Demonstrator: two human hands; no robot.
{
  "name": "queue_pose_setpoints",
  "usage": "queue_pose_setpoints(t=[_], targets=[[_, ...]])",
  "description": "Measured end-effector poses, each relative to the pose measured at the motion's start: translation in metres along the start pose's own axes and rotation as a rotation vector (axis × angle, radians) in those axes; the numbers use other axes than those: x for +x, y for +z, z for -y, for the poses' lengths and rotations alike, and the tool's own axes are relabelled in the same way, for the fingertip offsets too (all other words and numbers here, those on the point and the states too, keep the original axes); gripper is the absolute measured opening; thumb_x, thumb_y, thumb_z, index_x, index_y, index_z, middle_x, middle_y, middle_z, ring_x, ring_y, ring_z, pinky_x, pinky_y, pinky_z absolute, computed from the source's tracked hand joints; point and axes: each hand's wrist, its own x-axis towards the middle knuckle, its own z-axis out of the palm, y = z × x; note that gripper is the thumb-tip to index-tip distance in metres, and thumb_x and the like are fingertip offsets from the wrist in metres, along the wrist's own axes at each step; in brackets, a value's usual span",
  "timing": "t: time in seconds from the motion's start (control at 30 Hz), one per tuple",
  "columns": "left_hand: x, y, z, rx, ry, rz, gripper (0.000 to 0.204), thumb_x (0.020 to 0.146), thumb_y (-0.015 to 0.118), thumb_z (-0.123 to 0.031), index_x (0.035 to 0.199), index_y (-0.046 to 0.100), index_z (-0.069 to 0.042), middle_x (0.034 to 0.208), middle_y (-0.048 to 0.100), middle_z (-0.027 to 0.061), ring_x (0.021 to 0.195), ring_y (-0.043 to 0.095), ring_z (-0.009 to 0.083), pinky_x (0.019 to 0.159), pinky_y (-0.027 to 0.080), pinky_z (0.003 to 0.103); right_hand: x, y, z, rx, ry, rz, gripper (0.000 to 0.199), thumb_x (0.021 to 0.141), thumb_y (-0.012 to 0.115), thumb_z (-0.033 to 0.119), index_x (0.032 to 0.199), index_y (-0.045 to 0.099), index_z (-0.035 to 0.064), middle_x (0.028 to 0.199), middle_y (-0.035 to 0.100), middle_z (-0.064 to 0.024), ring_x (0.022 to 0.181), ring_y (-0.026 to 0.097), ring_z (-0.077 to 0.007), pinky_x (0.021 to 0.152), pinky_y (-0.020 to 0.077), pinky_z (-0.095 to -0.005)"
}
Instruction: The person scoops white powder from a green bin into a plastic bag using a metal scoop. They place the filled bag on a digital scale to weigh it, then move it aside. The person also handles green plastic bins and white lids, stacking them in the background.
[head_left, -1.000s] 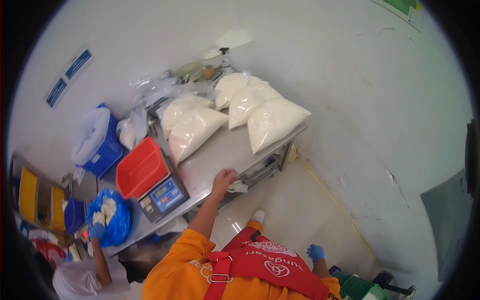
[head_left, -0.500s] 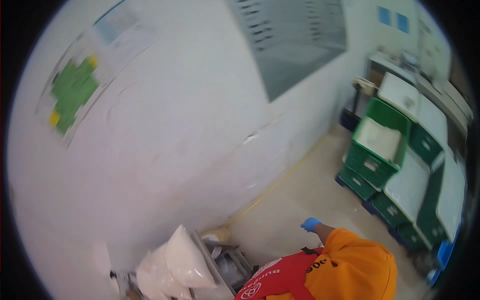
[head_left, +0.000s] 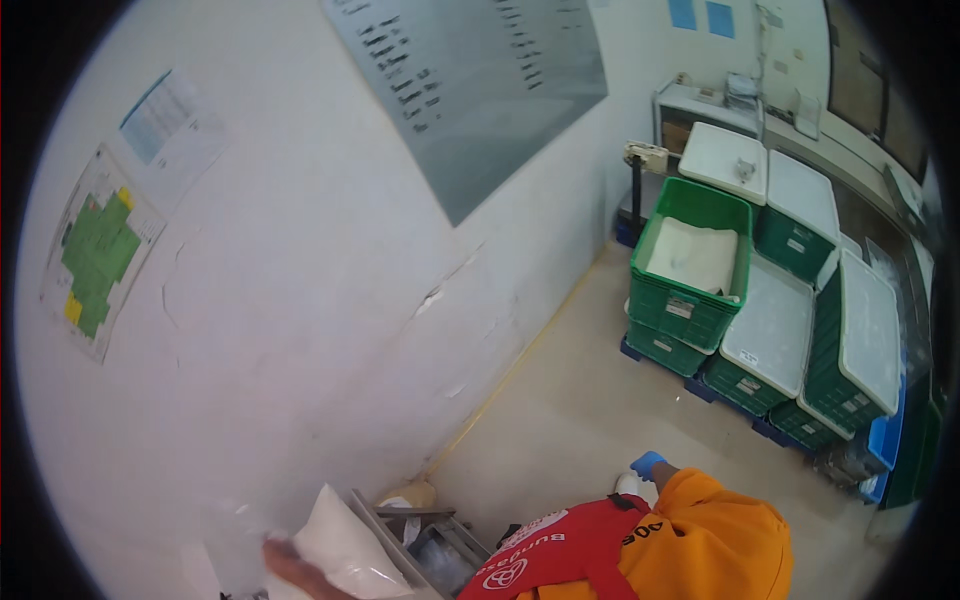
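Observation:
My right hand (head_left: 648,464), in a blue glove, hangs low beside my orange sleeve and red apron, above a white shoe. Its fingers look loosely apart and nothing shows in them. At the lower left, my left hand (head_left: 282,556) is smeared by motion, so its fingers cannot be made out. It lies over the left edge of a plump, clear plastic bag (head_left: 350,550) full of pale stuff. Whether it touches the bag, I cannot tell. Beside the bag stands a grey metal frame (head_left: 400,555) with clear plastic inside.
Green crates (head_left: 690,325) with white lids (head_left: 770,320) stand on blue pallets at the right; the open one holds a whitish sheet. A weighing scale (head_left: 640,160) stands behind them. A wall with a grey board (head_left: 480,120) and papers fills the left. A tan sack (head_left: 410,495) sits by the wall.
My view has swung to the right, so the crates and wall board sit further left. My left hand has come into view over the bag. The right hand still hangs low.

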Motion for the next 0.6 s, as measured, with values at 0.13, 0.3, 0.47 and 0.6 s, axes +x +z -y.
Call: queue_pose_setpoints(t=[0.13,0.3,0.47,0.6], targets=[[-0.130,0.231,-0.133,-0.347,-0.303,0.608,0.008,0.077,0.059,-0.005,0.082,0.056,-0.009,0.074,0.050,-0.0020,0.061,0.045,0.0064,0.052,0.038,0.023,0.015,-0.017,-0.067,0.416,-0.043,-0.085,0.032,0.088,0.059,0.032,0.100,0.065,0.0036,0.092,0.069,-0.0090,0.072,0.066,-0.0194,0.062,0.0508,-0.0342],[-0.272,0.356,-0.205,-0.677,-0.464,1.517,0.021,0.082,0.064,-0.011,0.072,0.046,-0.010,0.069,0.045,-0.0019,0.061,0.041,0.0076,0.056,0.034,0.023,-0.056,-0.060,-0.039,0.988,-0.182,-0.170,0.032,0.089,0.060,0.032,0.104,0.063,0.0041,0.091,0.066,-0.0069,0.075,0.062,-0.0175,0.067,0.0497,-0.0320],[-0.358,0.432,-0.270,-1.110,-0.726,1.910,0.029,0.087,0.066,-0.026,0.075,0.046,-0.009,0.068,0.046,-0.0002,0.063,0.040,0.0091,0.060,0.033,0.024,-0.119,-0.121,-0.072,1.136,-0.771,-0.288,0.042,0.088,0.061,0.040,0.117,0.059,0.0103,0.110,0.061,-0.0059,0.098,0.058,-0.0178,0.085,0.0484,-0.0335],[-0.382,0.473,-0.280,-1.160,-0.752,1.887,0.030,0.086,0.066,-0.026,0.074,0.045,-0.009,0.068,0.047,0.0008,0.064,0.042,0.0110,0.061,0.035,0.027,-0.192,-0.183,-0.075,1.625,-0.732,0.018,0.068,0.083,0.066,0.046,0.137,0.046,0.0112,0.131,0.054,-0.0087,0.115,0.053,-0.0240,0.097,0.0434,-0.0407]])
